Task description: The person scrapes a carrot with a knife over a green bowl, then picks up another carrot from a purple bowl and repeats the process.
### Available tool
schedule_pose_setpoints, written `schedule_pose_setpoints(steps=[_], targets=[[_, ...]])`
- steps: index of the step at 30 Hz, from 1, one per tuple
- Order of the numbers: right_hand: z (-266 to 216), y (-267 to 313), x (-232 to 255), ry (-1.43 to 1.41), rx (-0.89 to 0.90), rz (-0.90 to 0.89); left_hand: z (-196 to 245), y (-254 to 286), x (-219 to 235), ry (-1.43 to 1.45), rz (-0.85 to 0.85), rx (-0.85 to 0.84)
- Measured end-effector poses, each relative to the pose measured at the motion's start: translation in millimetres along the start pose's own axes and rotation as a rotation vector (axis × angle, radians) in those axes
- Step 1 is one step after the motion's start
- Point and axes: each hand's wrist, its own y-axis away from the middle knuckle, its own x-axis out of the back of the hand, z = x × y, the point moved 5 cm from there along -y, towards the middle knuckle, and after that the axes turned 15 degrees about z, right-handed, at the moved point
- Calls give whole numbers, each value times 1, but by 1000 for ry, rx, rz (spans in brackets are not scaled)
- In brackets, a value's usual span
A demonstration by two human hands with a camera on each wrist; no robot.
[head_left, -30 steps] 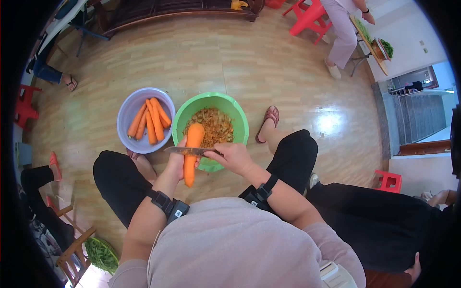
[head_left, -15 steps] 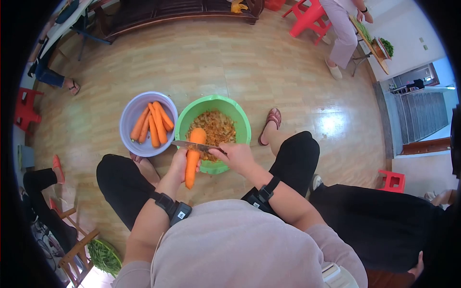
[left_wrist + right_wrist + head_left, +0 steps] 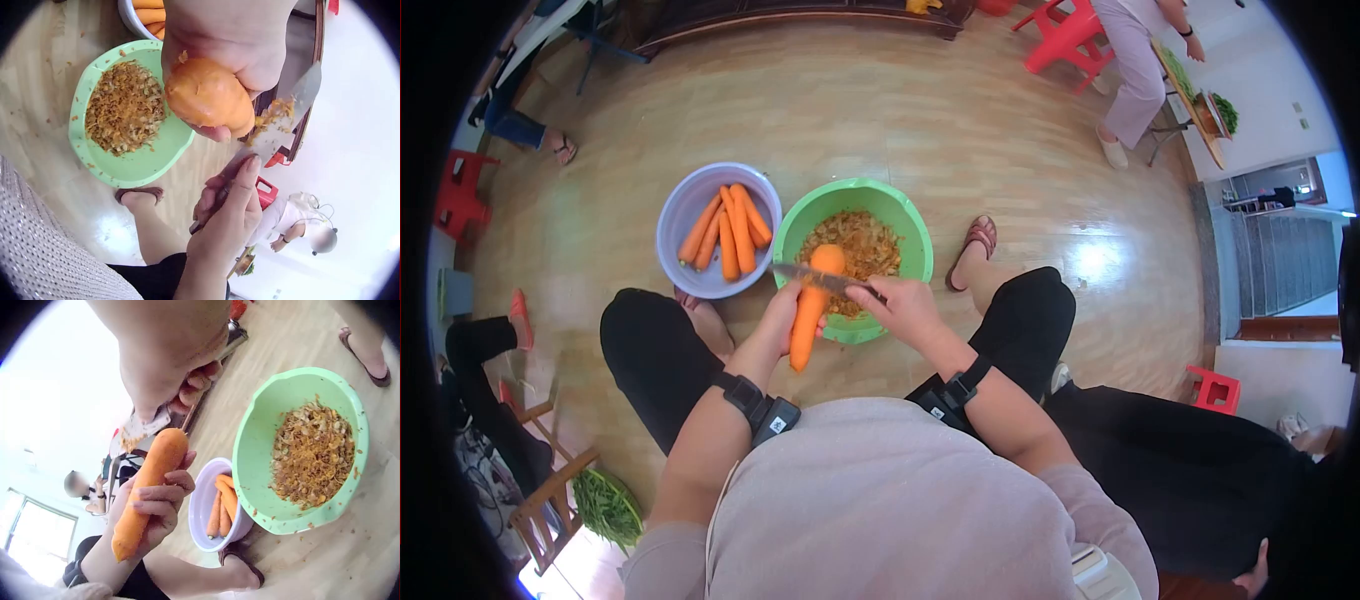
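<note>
My left hand (image 3: 780, 318) grips a large peeled-looking carrot (image 3: 808, 325) around its middle, thick end pointing away from me over the green basin. In the right wrist view, the left fingers (image 3: 156, 500) curl across the carrot's side. My right hand (image 3: 910, 312) holds a knife (image 3: 306, 90) by its handle. The blade crosses the carrot near its thick end in the head view, and orange scrapings (image 3: 278, 115) cling to the metal. Below both hands stands the green basin (image 3: 915, 235), with a heap of orange and brown peelings (image 3: 850, 240) in it.
A pale purple basin (image 3: 662, 240) holding several carrots (image 3: 740, 240) stands left of the green one. My knees flank the work. Other people sit or stand around, near red stools (image 3: 1065, 45), a wooden bench (image 3: 800, 22) and a basket of greens (image 3: 605, 505).
The knife has shifted from the carrot's middle toward its thick far end, and its blade is now more slanted. Both hands keep their hold. The head view has moved slightly.
</note>
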Motion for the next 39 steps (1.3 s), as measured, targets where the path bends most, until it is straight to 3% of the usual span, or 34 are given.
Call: schedule_pose_setpoints(steps=[1, 3, 5, 9, 16, 18, 21, 23, 24, 28, 31, 33, 34, 37, 39], targets=[[-6, 4, -5, -49, 70, -79, 3, 2, 0, 4, 9, 5], [-3, 5, -13, -66, 138, -35, 5, 9, -8, -48, -120, 19], [13, -7, -7, -66, -7, 124, 0, 4, -3, 35, -116, 1], [45, -13, -9, 238, -91, 37, 9, 15, -12, 79, -249, -12], [19, -10, 5, 170, -141, 158, 11, 17, -14, 160, -191, -4], [3, -7, 4, -9, -7, 150, 9, 15, -14, 178, -156, 23], [-10, -6, 2, -8, 131, 133, 5, 12, -8, 53, -27, -38], [8, -16, 1, 110, 34, 109, 13, 18, -13, -4, -59, -164], [21, -18, 1, 229, -59, 85, 13, 18, -13, -9, -62, -161], [39, -18, 0, 346, -124, 32, 12, 13, -9, 4, -43, -115], [22, -14, 4, 242, -113, 113, 10, 13, -9, 91, -40, -41], [7, -8, -1, -80, -53, 74, 10, 10, -8, 112, -29, -3], [1, -2, -5, -103, -5, -15, 8, 4, -6, 95, -32, 21], [-8, 2, -10, -96, 127, -25, 5, 5, -5, 90, -82, 31], [9, -5, -12, -66, 34, 57, 5, 8, -5, 103, -132, 14]])
